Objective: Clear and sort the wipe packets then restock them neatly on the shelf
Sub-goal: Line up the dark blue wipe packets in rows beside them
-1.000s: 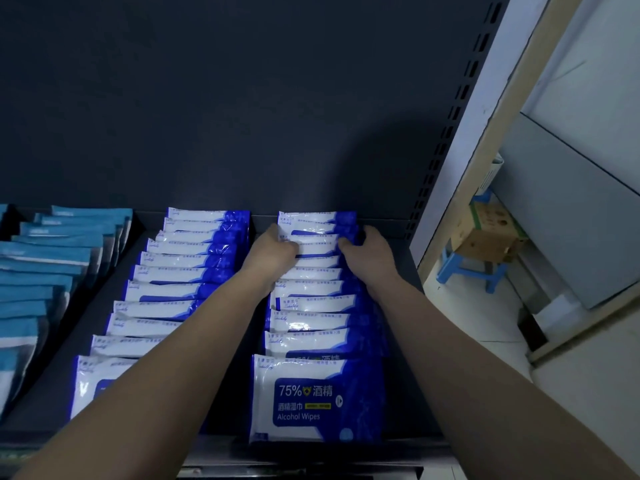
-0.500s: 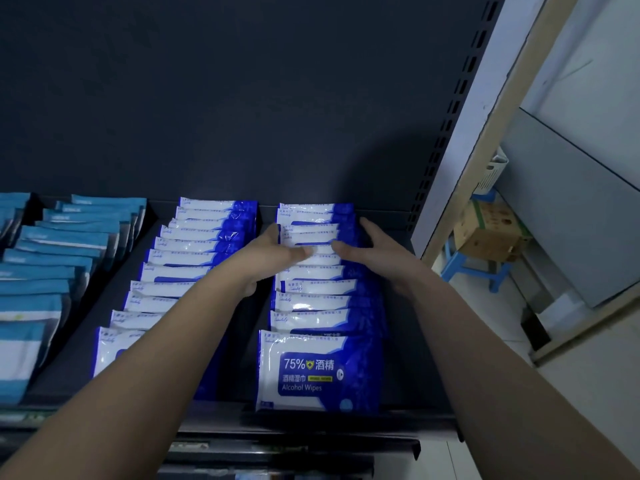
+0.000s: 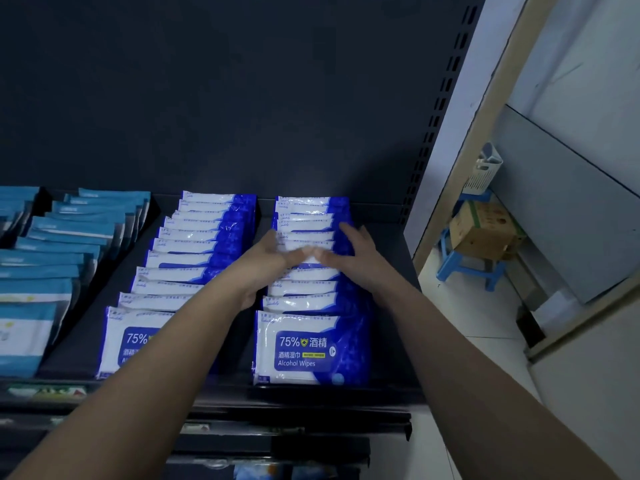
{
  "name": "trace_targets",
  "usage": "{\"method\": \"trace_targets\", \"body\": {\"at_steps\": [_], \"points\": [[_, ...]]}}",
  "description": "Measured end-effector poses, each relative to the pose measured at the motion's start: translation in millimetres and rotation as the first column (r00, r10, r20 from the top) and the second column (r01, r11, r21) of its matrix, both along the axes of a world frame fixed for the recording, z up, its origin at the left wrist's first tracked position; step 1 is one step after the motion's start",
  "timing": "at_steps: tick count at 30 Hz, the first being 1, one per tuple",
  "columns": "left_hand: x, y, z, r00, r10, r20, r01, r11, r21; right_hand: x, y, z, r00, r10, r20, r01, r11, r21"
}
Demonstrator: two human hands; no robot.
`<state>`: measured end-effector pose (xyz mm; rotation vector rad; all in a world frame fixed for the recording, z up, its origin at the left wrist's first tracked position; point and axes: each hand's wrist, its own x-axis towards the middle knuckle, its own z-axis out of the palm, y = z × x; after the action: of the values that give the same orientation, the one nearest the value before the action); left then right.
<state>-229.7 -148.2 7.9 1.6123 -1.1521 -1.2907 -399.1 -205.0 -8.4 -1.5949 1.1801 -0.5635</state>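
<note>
On shelf [image 3: 381, 216], right packet row [image 3: 304, 299]: left hand [image 3: 270, 258] and right hand [image 3: 353, 252] are pressing mid-row, fingers [image 3: 332, 258] stretched near-straight, tips blurred. Risk: an uneven push is liable to topple the leaning packets forward, off the front edge.

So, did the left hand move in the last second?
Yes. The left hand slid right, from the left edge of the right row of packets toward its middle, near the right hand.

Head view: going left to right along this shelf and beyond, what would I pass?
teal packets → left row of blue alcohol wipe packets → right row of blue alcohol wipe packets → slotted shelf upright → cardboard box on a blue stool
</note>
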Motion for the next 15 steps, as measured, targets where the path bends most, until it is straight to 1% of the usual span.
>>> {"method": "trace_targets", "body": {"at_steps": [1,2,3,4,5,6,7,8,9,12,15], "points": [[0,7,4,0.993,-0.082,0.079,0.079,0.996,0.037,-5,1,5,0.989,0.096,-0.111,-0.097,0.995,-0.002],[1,12,9,0.972,-0.168,0.167,0.155,0.984,0.087,-10,2,11,0.957,0.191,-0.217,-0.197,0.980,-0.006],[3,18,13,0.927,-0.262,0.269,0.232,0.963,0.138,-17,2,17,0.909,0.277,-0.313,-0.291,0.957,0.002],[5,22,13,0.852,-0.363,0.378,0.309,0.930,0.197,-21,4,22,0.853,0.345,-0.392,-0.367,0.930,0.020],[6,26,13,0.744,-0.460,0.484,0.377,0.888,0.264,-24,6,26,0.789,0.398,-0.468,-0.433,0.901,0.036],[6,30,11,0.630,-0.529,0.569,0.424,0.847,0.319,-25,8,28,0.724,0.429,-0.540,-0.484,0.874,0.046],[5,32,8,0.545,-0.563,0.622,0.451,0.822,0.349,-25,10,26,0.663,0.439,-0.606,-0.524,0.851,0.043],[5,33,4,0.513,-0.568,0.644,0.459,0.815,0.354,-24,12,24,0.630,0.432,-0.645,-0.548,0.836,0.026],[4,34,1,0.521,-0.558,0.646,0.451,0.822,0.347,-23,14,20,0.631,0.419,-0.654,-0.553,0.833,0.000],[7,30,-1,0.589,-0.490,0.643,0.408,0.867,0.288,-23,19,14,0.741,0.346,-0.575,-0.485,0.869,-0.101],[7,32,-2,0.627,-0.438,0.644,0.376,0.894,0.243,-27,25,8,0.795,0.303,-0.525,-0.430,0.893,-0.136]]}}
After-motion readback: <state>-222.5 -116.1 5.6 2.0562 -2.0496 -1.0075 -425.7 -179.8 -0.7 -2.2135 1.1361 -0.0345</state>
